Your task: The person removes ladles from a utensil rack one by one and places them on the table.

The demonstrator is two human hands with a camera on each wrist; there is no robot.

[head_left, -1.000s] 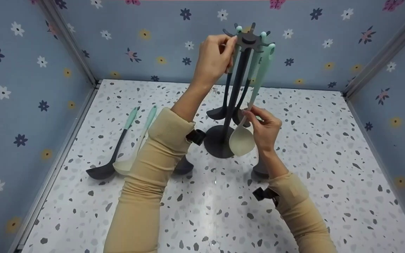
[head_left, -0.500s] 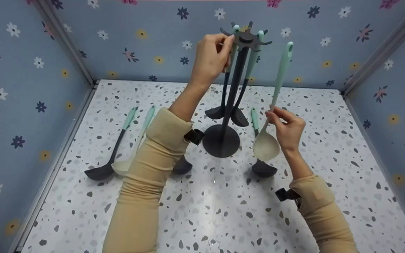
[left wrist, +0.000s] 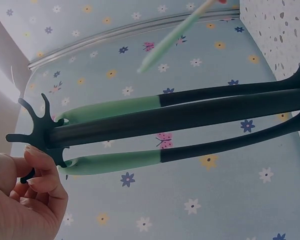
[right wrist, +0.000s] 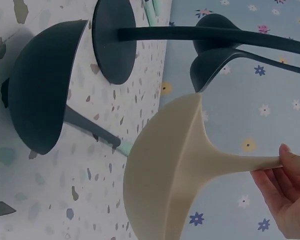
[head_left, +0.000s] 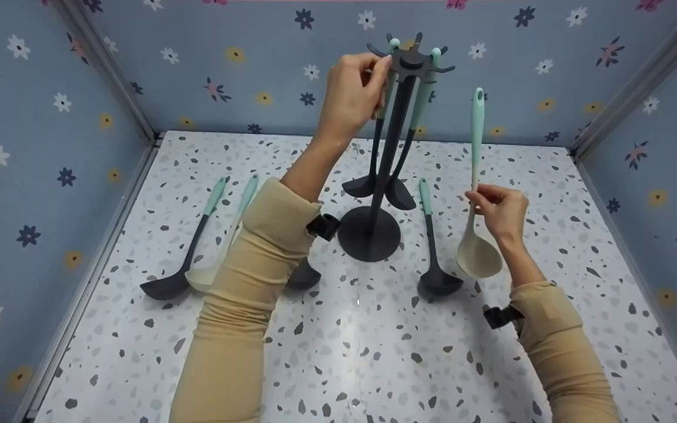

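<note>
Left hand point(head_left: 351, 93) pinching a matte-black, hook-topped stand point(head_left: 392, 144)

Two mint-handled black ladles point(head_left: 401, 195) hang from it; well to the right, a cream, mint-handled ladle point(head_left: 476, 158) is held bowl-down, its shaft pinched by the right hand point(head_left: 504, 211).

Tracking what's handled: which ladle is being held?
The cream ladle in the right grip; another cream one lies on the table, dark ones lie or hang.

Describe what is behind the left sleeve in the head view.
Behind the left sleeve lie a cream ladle, mint handle and some shaft and bowl visible, and a dark ladle, only part of its bowl visible. The rest of both is covered.
</note>
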